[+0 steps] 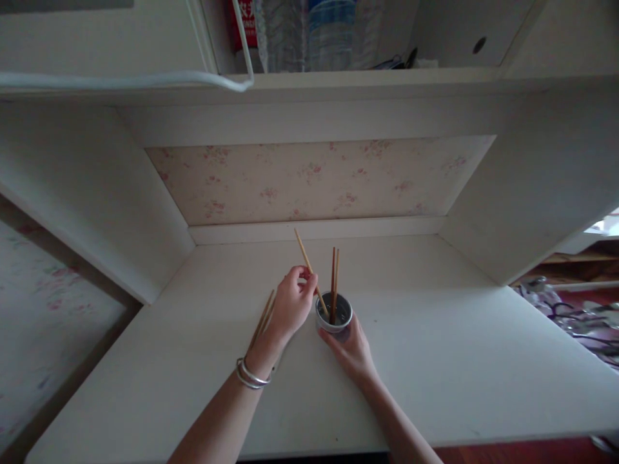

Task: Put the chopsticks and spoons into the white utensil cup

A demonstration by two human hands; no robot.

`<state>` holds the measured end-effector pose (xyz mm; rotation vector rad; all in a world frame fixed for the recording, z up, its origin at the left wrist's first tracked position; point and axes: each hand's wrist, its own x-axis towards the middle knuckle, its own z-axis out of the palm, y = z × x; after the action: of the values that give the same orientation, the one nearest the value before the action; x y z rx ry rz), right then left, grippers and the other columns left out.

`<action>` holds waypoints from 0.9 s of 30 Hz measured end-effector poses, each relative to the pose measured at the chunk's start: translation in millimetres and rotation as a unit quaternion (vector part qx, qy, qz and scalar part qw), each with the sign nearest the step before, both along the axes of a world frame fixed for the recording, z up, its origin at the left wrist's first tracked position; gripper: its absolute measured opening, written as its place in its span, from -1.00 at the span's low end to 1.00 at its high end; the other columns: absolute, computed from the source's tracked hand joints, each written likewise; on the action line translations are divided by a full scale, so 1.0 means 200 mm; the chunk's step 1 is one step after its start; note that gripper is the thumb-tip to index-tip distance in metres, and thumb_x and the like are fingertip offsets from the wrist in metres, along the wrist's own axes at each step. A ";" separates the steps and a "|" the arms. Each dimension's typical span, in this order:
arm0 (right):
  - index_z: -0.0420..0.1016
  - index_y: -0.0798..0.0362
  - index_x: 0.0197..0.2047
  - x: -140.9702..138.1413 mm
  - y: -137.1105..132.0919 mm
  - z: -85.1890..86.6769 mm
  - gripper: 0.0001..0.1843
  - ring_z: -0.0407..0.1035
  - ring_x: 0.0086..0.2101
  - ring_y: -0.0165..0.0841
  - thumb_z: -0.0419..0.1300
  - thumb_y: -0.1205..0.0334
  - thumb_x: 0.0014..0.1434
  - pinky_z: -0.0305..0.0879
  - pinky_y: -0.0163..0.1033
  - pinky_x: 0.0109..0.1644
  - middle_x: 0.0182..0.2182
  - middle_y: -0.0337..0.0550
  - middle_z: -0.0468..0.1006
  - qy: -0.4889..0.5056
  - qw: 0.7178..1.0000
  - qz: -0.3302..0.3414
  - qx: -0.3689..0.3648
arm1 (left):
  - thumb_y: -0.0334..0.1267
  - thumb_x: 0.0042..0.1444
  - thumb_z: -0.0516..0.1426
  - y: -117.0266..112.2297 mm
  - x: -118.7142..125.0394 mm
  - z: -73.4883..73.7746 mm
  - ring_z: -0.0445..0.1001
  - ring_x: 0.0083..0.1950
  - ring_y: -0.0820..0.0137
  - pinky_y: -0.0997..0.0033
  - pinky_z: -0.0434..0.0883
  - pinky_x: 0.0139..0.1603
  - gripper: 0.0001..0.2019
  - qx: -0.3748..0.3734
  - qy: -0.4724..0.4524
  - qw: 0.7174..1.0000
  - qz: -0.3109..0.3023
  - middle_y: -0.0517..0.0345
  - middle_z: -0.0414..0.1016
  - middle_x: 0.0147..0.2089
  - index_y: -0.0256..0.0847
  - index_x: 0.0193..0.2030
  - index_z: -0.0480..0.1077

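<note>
My left hand (pixel 293 299) pinches a light wooden chopstick (pixel 304 250), tilted, its lower end inside the mouth of a grey cup (pixel 333 328). Around the cup's right and near side my right hand (pixel 352 351) is wrapped, holding it upright on the desk. Two more chopsticks (pixel 334 277), one darker than the other, stand in the cup and lean on its far side. A few loose chopsticks (pixel 261 321) lie on the desk, partly hidden under my left wrist and hand.
The white desk (pixel 425 361) is bounded by side panels and a floral back wall (pixel 309 183). Overhead, a shelf (pixel 367 78) holds plastic bottles (pixel 331 32), and a white cable (pixel 145 80) hangs along its front. Cluttered items (pixel 575 316) lie beyond the right edge.
</note>
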<state>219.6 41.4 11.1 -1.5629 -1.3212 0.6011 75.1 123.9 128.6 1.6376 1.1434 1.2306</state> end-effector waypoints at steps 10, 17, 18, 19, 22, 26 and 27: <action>0.20 -0.04 0.27 0.00 0.01 -0.03 -0.24 0.35 0.12 -0.08 0.33 -0.03 0.06 0.31 0.03 0.16 0.13 -0.02 0.44 0.004 1.000 0.004 0.008 | -0.18 0.24 0.11 0.03 0.06 -0.14 0.59 -0.15 0.32 0.38 0.45 -0.11 -0.82 0.026 0.174 0.984 -0.020 0.07 0.63 -0.19 -0.18 -0.21 0.51; 0.23 -0.02 0.25 0.00 0.01 -0.03 -0.25 0.37 0.10 -0.07 0.33 -0.04 0.04 0.34 0.04 0.13 0.11 -0.01 0.47 0.008 1.000 -0.003 0.009 | -0.20 0.19 0.16 0.03 0.06 -0.19 0.57 -0.13 0.33 0.37 0.45 -0.08 -0.86 0.035 0.181 0.983 -0.016 0.07 0.61 -0.17 -0.19 -0.21 0.50; 0.23 -0.02 0.25 0.00 0.01 -0.03 -0.24 0.37 0.10 -0.07 0.33 -0.04 0.04 0.34 0.03 0.13 0.11 -0.01 0.47 0.008 1.000 -0.002 0.008 | -0.21 0.19 0.16 0.03 0.06 -0.20 0.56 -0.13 0.34 0.37 0.45 -0.08 -0.86 0.036 0.180 0.983 -0.014 0.07 0.60 -0.16 -0.19 -0.19 0.50; 0.23 -0.02 0.25 0.00 0.01 -0.02 -0.24 0.37 0.10 -0.07 0.33 -0.04 0.04 0.34 0.03 0.13 0.12 -0.01 0.46 0.009 1.000 -0.001 0.008 | -0.21 0.19 0.17 0.03 0.06 -0.20 0.56 -0.13 0.34 0.37 0.45 -0.08 -0.85 0.038 0.180 0.983 -0.013 0.07 0.60 -0.16 -0.19 -0.17 0.49; 0.23 -0.02 0.25 0.00 0.00 -0.02 -0.25 0.37 0.10 -0.07 0.33 -0.04 0.05 0.33 0.03 0.13 0.11 -0.01 0.46 0.008 1.000 0.002 0.006 | -0.22 0.18 0.18 0.02 0.07 -0.21 0.55 -0.13 0.34 0.35 0.45 -0.08 -0.85 0.042 0.177 0.983 -0.011 0.07 0.59 -0.15 -0.19 -0.14 0.48; 0.21 -0.03 0.27 0.00 0.00 -0.02 -0.24 0.37 0.10 -0.08 0.32 -0.03 0.05 0.33 0.03 0.13 0.11 -0.01 0.46 0.006 1.000 0.000 0.007 | -0.25 0.18 0.18 0.02 0.07 -0.21 0.54 -0.13 0.35 0.34 0.46 -0.07 -0.89 0.049 0.176 0.983 -0.017 0.10 0.58 -0.17 -0.19 -0.20 0.49; 0.20 -0.03 0.28 0.00 0.00 -0.01 -0.23 0.37 0.10 -0.08 0.32 -0.02 0.05 0.34 0.03 0.13 0.12 -0.01 0.46 0.004 1.000 -0.002 0.010 | -0.26 0.18 0.17 0.01 0.07 -0.21 0.54 -0.14 0.35 0.34 0.46 -0.07 -0.90 0.050 0.175 0.983 -0.019 0.10 0.57 -0.18 -0.18 -0.21 0.49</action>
<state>219.2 41.8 8.1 -1.5444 -1.3139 0.5894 89.9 126.5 87.5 1.9997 1.2698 1.0140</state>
